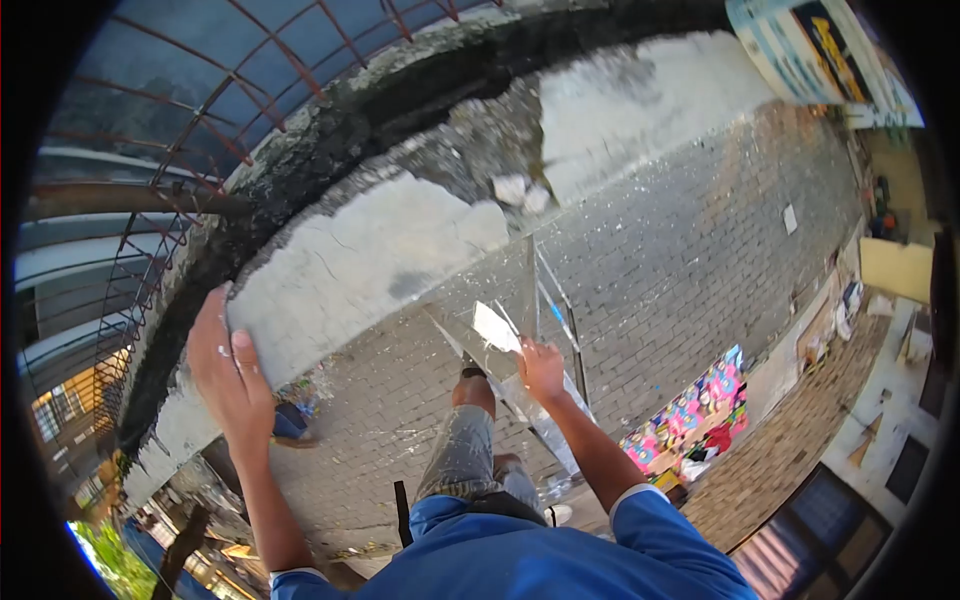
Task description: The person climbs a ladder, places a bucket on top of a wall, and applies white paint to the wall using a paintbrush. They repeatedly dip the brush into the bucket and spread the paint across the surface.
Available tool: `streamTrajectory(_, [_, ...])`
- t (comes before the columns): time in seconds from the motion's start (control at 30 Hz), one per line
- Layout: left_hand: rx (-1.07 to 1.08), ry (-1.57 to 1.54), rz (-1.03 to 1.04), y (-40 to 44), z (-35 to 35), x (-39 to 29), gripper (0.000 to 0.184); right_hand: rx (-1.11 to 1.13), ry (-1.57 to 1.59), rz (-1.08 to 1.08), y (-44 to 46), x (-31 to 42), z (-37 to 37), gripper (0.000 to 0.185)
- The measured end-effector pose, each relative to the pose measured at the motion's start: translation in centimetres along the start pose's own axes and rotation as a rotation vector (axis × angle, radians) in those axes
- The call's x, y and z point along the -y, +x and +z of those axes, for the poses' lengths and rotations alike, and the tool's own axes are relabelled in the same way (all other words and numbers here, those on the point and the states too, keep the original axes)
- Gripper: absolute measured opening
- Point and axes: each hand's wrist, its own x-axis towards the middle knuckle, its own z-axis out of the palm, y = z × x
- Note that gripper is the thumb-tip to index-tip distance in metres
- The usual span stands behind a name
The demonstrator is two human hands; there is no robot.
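My left hand [230,375] lies with fingers stretched out against the edge of the white plastered wall [370,250], and a white spot shows on one finger. The plaster has a ragged upper edge, with rough grey masonry [470,155] bare above it. In my right hand [541,370] is a putty knife [495,327], gripped by its handle, its blade looking white. It hangs away from the wall, above a ladder [568,330]. My knee and legs [462,445] are on or beside the ladder; exact footing is hard to see.
Rusty metal mesh [255,60] stands along the wall top. A large printed bucket [815,50] sits at the upper right. Far below are brick paving [690,230], a colourful cloth [690,415] and a dark blue container [290,422].
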Motion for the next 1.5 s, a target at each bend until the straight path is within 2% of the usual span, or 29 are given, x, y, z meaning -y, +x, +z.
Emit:
streamTrajectory(0.07, [0.015,-0.005,0.035,0.2,-0.1,0.0,0.048,0.047,-0.073,0.085,0.4,0.6,-0.2,0.026])
streamTrajectory(0.1, [0.043,-0.023,0.030,0.4,-0.1,0.2,0.049,-0.016,-0.093,0.031,0.5,0.5,0.1,0.025])
streamTrajectory(0.2, [0.076,-0.053,0.021,1.0,-0.7,-0.1,0.051,0.042,-0.126,0.060,0.2,-0.1,0.5,0.023])
streamTrajectory(0.4, [0.134,-0.028,0.017,1.4,-1.0,-0.1,0.054,-0.011,-0.284,0.413,1.3,2.2,1.0,0.026])
streamTrajectory(0.53, [0.143,-0.024,0.027,1.3,-0.7,0.2,0.058,-0.080,-0.304,0.282,0.9,2.1,0.8,0.027])
streamTrajectory(0.57, [0.149,-0.034,0.025,1.1,-0.7,0.2,0.058,-0.072,-0.328,0.338,1.1,2.8,0.5,0.025])
streamTrajectory(0.83, [0.113,-0.004,0.016,1.0,-0.5,0.2,0.056,-0.016,-0.199,0.311,1.4,2.3,0.3,0.023])
streamTrajectory(1.03, [-0.003,-0.152,-0.030,0.4,-0.6,-0.2,0.048,-0.045,-0.275,0.240,1.5,1.4,0.8,0.023])
streamTrajectory(1.17, [-0.073,-0.115,-0.018,0.4,-0.5,-0.5,0.045,-0.027,-0.263,0.312,2.9,3.1,-0.5,0.024])
streamTrajectory(1.33, [-0.095,-0.110,-0.059,0.0,-0.2,-0.8,0.042,0.072,-0.286,0.268,2.3,1.1,0.2,0.022])
streamTrajectory(1.37, [-0.150,-0.083,-0.016,0.3,-0.6,-0.8,0.042,0.081,-0.274,0.283,2.4,1.0,0.7,0.021])
streamTrajectory(1.43, [-0.146,-0.118,-0.047,0.0,-0.7,-0.4,0.041,0.137,-0.122,0.517,0.1,-3.5,5.3,0.020])
streamTrajectory(1.5, [-0.134,-0.126,-0.062,-0.2,0.2,-0.7,0.041,0.160,-0.070,0.512,0.9,-5.5,4.5,0.020])
